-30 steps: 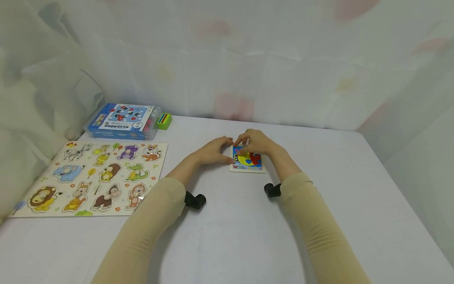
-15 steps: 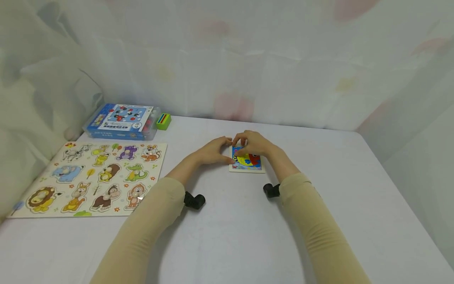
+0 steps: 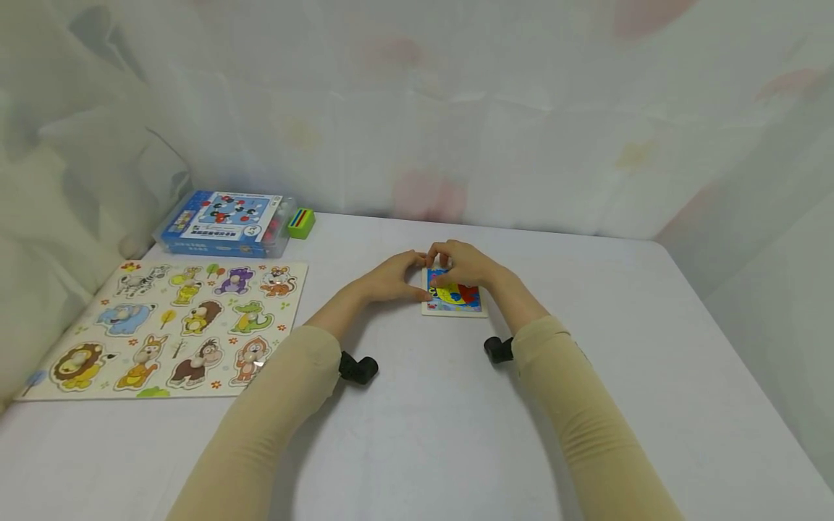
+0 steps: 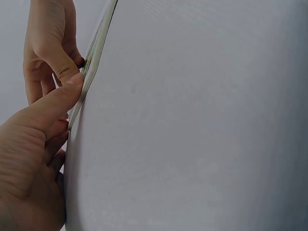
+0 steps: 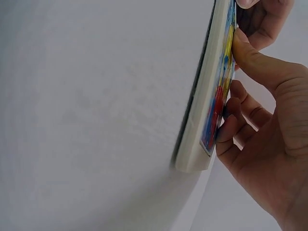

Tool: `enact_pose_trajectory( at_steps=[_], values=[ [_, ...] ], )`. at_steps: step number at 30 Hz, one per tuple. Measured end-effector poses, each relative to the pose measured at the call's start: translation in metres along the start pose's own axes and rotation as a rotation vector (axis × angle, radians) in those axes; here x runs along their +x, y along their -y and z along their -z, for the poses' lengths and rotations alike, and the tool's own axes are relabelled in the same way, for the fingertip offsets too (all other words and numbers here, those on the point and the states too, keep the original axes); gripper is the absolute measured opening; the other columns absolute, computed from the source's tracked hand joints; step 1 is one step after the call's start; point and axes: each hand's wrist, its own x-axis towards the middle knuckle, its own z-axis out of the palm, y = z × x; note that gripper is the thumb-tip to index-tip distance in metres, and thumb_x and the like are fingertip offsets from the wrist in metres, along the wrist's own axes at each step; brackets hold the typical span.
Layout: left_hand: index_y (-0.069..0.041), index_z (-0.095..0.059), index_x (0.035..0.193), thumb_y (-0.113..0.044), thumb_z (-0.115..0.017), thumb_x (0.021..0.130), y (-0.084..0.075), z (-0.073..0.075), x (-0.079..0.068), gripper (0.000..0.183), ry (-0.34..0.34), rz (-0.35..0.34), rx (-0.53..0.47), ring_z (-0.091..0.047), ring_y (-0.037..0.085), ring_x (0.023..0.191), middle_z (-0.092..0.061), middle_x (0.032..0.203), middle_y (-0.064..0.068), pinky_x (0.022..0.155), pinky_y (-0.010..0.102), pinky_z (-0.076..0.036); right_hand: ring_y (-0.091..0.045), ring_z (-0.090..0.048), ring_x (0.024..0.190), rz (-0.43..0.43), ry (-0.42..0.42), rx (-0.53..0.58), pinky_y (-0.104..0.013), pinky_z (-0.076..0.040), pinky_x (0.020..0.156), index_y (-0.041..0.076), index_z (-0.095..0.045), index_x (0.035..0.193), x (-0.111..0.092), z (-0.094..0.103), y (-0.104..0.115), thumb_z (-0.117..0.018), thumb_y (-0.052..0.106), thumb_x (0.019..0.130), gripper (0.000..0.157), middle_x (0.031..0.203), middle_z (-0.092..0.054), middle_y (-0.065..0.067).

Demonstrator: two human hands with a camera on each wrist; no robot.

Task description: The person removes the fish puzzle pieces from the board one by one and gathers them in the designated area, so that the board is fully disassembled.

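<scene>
Both hands (image 3: 389, 280) (image 3: 470, 263), fingers curled, hold a flat, pale-edged board (image 3: 464, 298) printed yellow, red and blue.

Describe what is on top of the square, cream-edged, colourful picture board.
The bare right hand touches the board; yellow, red and blue areas show. Its upper right, beneath the hand, is covered.

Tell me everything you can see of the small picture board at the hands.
The small picture board is squarish, with a pale, wood-like rim around a shiny picture showing red, yellow and blue. It lies flat on the white table. The left hand touches its left side; the right hand has its thumb on the picture, hiding part of the far side.
</scene>
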Motion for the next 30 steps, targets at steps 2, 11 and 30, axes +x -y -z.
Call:
enact_pose_trajectory(
  at_steps=[2, 11, 30],
  values=[
    [-0.006, -0.049, 0.137, -0.034, -0.078, 0.082, 0.0008, -0.0003, 0.0004, 0.068, 0.000, 0.002, 0.000, -0.032, 0.029, 0.150, -0.044, 0.154, 0.012, 0.127, 0.048, -0.021, -0.026, -0.052, 0.101, 0.006, -0.005, 0.007, -0.041, -0.047, 0.093, 0.018, -0.061, 0.114, 0.0007, -0.0008, 0.0003, -0.073, 0.020, 0.087, 0.030, 0.112, -0.058, -0.010],
    [-0.004, -0.050, 0.136, -0.032, -0.079, 0.081, -0.0004, 0.0000, -0.0002, 0.068, -0.004, -0.001, -0.007, -0.034, 0.029, 0.149, -0.046, 0.152, 0.011, 0.127, 0.046, -0.022, -0.024, -0.056, 0.095, -0.015, -0.025, 0.048, -0.038, -0.049, 0.092, 0.015, -0.061, 0.112, 0.0001, -0.0014, 0.0021, -0.077, 0.021, 0.085, 0.032, 0.110, -0.062, -0.005],
    [-0.004, -0.048, 0.139, -0.034, -0.077, 0.082, -0.0015, -0.0006, -0.0009, 0.071, 0.005, 0.022, 0.011, -0.026, 0.030, 0.153, -0.039, 0.158, 0.011, 0.128, 0.047, -0.018, -0.027, -0.059, 0.112, -0.074, -0.017, 0.087, -0.043, -0.049, 0.103, 0.014, -0.059, 0.114, 0.0009, -0.0025, 0.0014, -0.065, 0.017, 0.094, 0.021, 0.114, -0.062, -0.008]
  ],
)
